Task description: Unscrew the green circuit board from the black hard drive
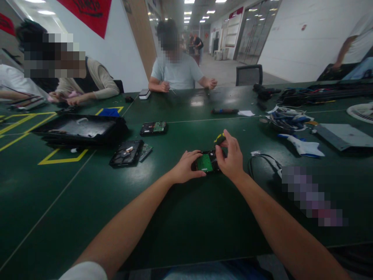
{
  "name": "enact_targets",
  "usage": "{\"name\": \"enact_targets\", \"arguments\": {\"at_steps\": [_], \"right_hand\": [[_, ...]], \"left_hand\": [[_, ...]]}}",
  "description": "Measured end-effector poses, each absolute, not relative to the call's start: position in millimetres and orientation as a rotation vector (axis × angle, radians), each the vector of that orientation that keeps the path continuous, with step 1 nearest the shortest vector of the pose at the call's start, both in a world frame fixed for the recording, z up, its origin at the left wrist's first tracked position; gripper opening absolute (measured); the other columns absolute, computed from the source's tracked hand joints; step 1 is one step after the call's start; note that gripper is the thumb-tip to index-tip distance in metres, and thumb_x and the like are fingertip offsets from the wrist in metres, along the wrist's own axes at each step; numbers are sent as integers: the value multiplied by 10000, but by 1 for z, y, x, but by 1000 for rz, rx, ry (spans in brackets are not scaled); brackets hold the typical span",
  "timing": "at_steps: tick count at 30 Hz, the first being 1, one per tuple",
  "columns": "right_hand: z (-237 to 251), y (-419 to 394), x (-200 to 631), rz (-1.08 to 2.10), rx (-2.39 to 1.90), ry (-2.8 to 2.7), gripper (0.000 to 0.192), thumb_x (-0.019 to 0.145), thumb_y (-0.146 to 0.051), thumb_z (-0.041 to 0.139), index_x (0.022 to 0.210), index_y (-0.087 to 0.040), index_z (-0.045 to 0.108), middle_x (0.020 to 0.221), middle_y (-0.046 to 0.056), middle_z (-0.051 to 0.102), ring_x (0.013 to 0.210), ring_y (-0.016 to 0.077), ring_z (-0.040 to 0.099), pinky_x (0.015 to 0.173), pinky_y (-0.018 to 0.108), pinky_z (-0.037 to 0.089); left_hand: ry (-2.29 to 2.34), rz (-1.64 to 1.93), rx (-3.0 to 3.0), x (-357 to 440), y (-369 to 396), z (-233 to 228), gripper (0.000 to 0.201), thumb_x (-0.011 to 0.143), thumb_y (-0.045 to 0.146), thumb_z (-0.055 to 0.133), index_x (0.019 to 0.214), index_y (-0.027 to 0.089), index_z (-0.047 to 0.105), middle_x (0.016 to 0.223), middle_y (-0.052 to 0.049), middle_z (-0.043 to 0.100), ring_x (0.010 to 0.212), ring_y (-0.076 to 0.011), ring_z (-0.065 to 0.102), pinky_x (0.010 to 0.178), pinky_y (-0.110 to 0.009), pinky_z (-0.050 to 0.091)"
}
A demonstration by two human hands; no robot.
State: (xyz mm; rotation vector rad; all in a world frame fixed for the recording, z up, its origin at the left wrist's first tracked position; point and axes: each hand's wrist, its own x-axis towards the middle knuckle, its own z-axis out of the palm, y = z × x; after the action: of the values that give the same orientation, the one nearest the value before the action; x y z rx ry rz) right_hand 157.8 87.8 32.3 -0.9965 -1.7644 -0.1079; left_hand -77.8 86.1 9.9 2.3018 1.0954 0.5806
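Note:
On the green table in front of me lies a hard drive (205, 163) with its green circuit board facing up. My left hand (189, 167) grips the drive's left end, thumb along the near edge and fingers over the far one. A yellow and black screwdriver (219, 139) is pinched upright in my right hand (230, 157), above the drive's right end. The screwdriver's tip is hidden behind my fingers. Off to the left are an opened black drive (126, 153), a loose circuit board (145, 152) against it, and another hard drive (153, 128).
Stacked black trays (83, 130) stand at the left. To the right are a cable (265, 156), a blurred-out long object (311, 194), white gloves (304, 147), a cable bundle (291, 118) and a grey metal case (345, 136). Two people (176, 72) sit across the table.

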Motion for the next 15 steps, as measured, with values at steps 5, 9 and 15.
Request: {"name": "enact_targets", "arguments": {"at_steps": [5, 9, 15], "right_hand": [[33, 88, 159, -129, -1003, -1735, 644, 969, -300, 626, 1557, -279, 364, 1305, 135, 577, 1010, 246, 662, 853, 457, 649], [33, 87, 158, -101, -1024, -1760, 647, 980, -320, 600, 1569, -273, 339, 1333, 141, 581, 1011, 247, 674, 885, 473, 646], [32, 87, 157, -103, -1007, -1747, 635, 987, -299, 583, 1572, -269, 336, 1348, 143, 565, 1049, 249, 662, 884, 462, 649]], "left_hand": [[1095, 572, 2305, -78, 86, 11, 866, 796, 643, 757, 1507, 239, 472, 1611, -156, 426, 1506, -388, 378, 1272, -649, 146], [1098, 566, 2308, -79, 85, 11, 869, 799, 651, 751, 1508, 234, 469, 1615, -152, 422, 1505, -378, 381, 1277, -635, 151], [1100, 562, 2304, -78, 86, 12, 866, 800, 660, 745, 1508, 243, 470, 1615, -144, 422, 1507, -381, 377, 1277, -634, 151]]}}
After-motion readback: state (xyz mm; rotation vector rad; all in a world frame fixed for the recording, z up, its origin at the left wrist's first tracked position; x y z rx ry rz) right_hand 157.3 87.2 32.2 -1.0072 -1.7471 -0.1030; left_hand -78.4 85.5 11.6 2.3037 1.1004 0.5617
